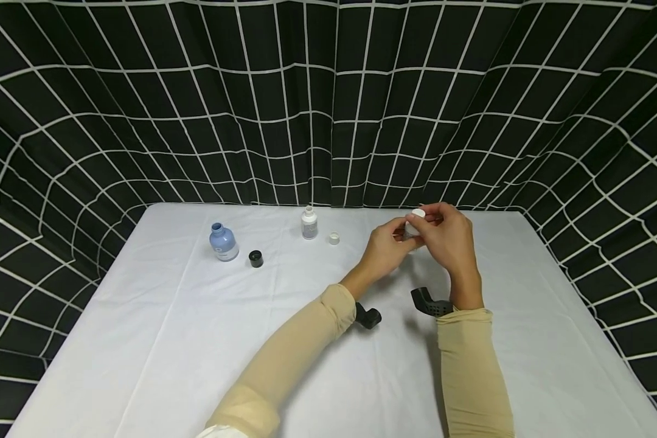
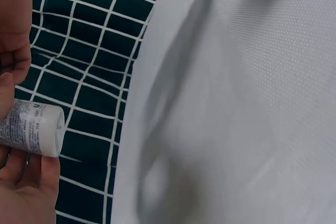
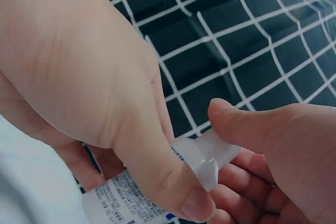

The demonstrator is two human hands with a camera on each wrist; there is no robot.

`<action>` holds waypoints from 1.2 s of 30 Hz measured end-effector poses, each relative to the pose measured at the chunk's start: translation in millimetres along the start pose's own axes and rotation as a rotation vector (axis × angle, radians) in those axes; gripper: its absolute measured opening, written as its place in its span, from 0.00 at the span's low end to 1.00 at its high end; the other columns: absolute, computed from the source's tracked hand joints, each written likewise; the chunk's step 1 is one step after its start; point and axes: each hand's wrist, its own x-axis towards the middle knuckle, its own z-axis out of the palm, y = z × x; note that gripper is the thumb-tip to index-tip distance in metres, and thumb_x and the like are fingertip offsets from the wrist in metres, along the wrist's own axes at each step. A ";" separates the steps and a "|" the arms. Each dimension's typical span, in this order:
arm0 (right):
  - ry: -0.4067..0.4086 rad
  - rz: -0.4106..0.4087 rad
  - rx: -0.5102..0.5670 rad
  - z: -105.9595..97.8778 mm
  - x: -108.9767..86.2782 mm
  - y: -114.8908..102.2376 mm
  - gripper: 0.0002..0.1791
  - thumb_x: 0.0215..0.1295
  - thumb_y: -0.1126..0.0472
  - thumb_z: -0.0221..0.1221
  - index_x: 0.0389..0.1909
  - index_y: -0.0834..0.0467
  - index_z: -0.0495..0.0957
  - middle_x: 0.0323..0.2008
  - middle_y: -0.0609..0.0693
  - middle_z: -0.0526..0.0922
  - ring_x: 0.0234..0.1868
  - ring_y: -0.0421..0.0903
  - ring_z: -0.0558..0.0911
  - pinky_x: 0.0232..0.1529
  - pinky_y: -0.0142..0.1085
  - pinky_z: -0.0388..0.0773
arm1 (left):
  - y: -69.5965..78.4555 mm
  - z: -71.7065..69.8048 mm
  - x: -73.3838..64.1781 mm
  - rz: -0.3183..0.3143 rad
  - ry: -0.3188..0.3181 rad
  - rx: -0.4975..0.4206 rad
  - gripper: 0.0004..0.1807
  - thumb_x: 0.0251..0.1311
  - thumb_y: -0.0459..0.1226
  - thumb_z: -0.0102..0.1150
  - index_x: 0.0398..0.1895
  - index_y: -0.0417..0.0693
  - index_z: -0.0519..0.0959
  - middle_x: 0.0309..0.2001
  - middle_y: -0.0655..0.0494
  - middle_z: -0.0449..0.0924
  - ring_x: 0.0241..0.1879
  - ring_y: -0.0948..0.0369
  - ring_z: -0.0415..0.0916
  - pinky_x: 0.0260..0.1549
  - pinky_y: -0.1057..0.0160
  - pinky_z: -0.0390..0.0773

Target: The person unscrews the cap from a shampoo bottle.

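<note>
Near the table's back right, both hands meet at a small white bottle [image 3: 126, 198] with a printed label, held above the cloth. My left hand [image 1: 385, 246] grips the bottle's body, its thumb lying across the label in the right wrist view. At the white cap [image 1: 418, 213], the thumb and fingers of my right hand [image 1: 451, 237] pinch the upper end. The bottle's rounded base [image 2: 52, 129] shows in the left wrist view. Fingers hide part of the label and cap.
Left of the hands stand an uncapped white bottle [image 1: 309, 224] and a small white cap [image 1: 334, 238]. Farther left are a blue open bottle [image 1: 224, 244] and a black cap [image 1: 256, 258]. A black grid-patterned curtain [image 1: 328, 103] surrounds the white-covered table [image 1: 197, 353].
</note>
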 end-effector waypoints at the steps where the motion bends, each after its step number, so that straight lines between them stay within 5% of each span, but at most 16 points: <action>1: 0.004 -0.010 0.002 -0.3 -0.9 -2.3 0.22 0.66 0.48 0.67 0.48 0.64 0.83 0.40 0.59 0.85 0.40 0.49 0.79 0.37 0.31 0.71 | 0.9 -1.6 -1.3 0.006 0.003 -0.011 0.24 0.61 0.46 0.72 0.60 0.54 0.81 0.52 0.53 0.87 0.50 0.67 0.84 0.47 0.76 0.81; 5: 0.007 -0.054 0.005 0.9 -4.5 -9.7 0.22 0.65 0.48 0.68 0.48 0.64 0.84 0.40 0.59 0.85 0.39 0.49 0.81 0.35 0.28 0.71 | 1.6 -8.8 -7.6 0.020 0.006 -0.032 0.25 0.61 0.46 0.72 0.61 0.54 0.81 0.54 0.51 0.87 0.53 0.65 0.84 0.50 0.76 0.81; 24: 0.020 -0.207 0.029 0.8 -21.5 -41.0 0.17 0.65 0.53 0.69 0.43 0.64 0.85 0.35 0.57 0.84 0.35 0.48 0.79 0.32 0.25 0.71 | 20.5 -52.3 -35.9 0.194 -0.020 0.163 0.23 0.67 0.50 0.65 0.62 0.54 0.79 0.52 0.58 0.83 0.53 0.65 0.80 0.53 0.65 0.83; 36: -0.003 -0.245 0.083 14.0 -25.7 -50.3 0.15 0.67 0.55 0.68 0.46 0.64 0.86 0.37 0.55 0.84 0.34 0.43 0.79 0.31 0.21 0.72 | 16.2 -68.1 -45.2 0.205 0.011 0.198 0.23 0.69 0.49 0.63 0.64 0.55 0.76 0.52 0.57 0.81 0.49 0.62 0.77 0.51 0.50 0.83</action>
